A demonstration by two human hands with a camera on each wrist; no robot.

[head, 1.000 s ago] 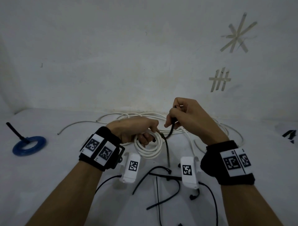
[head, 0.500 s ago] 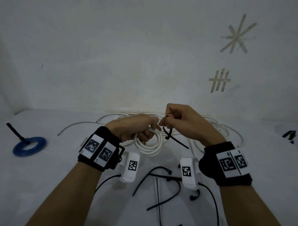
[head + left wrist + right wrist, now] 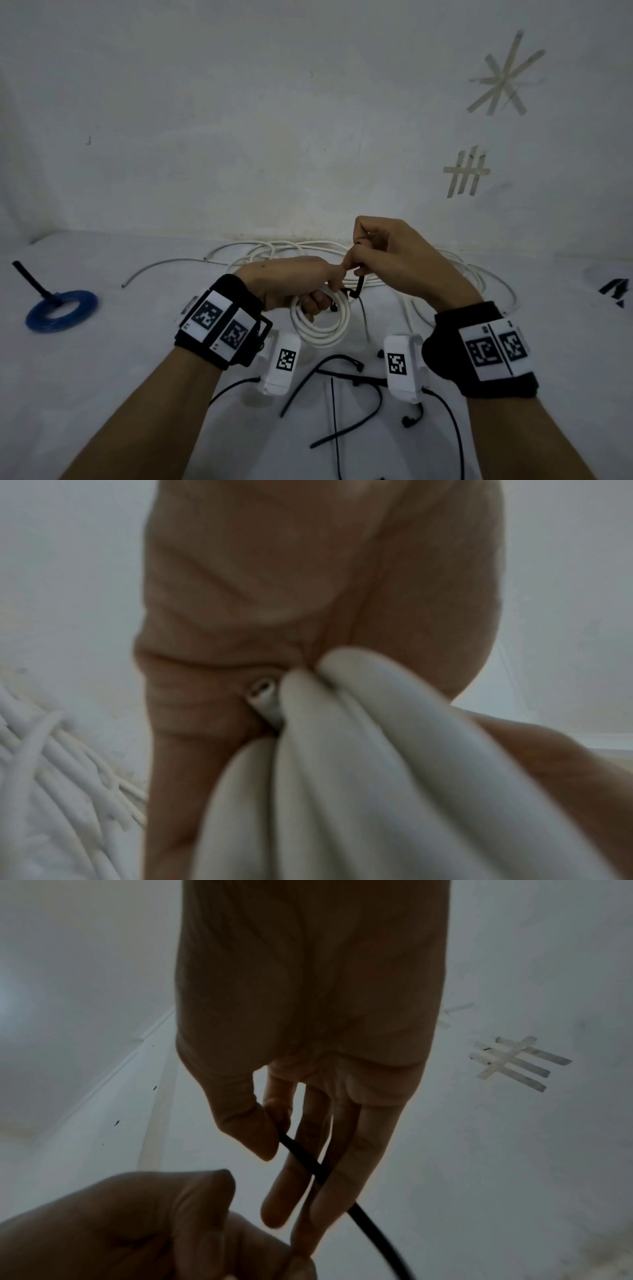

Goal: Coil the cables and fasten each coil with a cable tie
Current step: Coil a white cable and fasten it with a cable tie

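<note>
Left hand (image 3: 291, 284) gripped the white coil (image 3: 320, 325) at table centre, bunching its loops so the tie could bind them. Right hand (image 3: 394, 260), just at its 2 o'clock, pinched the black tie (image 3: 358, 286), probably to cinch it.

no readable text, only square coded markers on wrist bands (image 3: 219, 317)

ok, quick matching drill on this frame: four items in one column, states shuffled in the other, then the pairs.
1. white cable coil
2. black cable tie
3. blue cable coil
4. spare cable ties

A. pinched by right hand
B. lying loose on the table, nearest the person
C. gripped in left hand
D. already tied, far left on the table

Pairs: 1-C, 2-A, 3-D, 4-B
</note>
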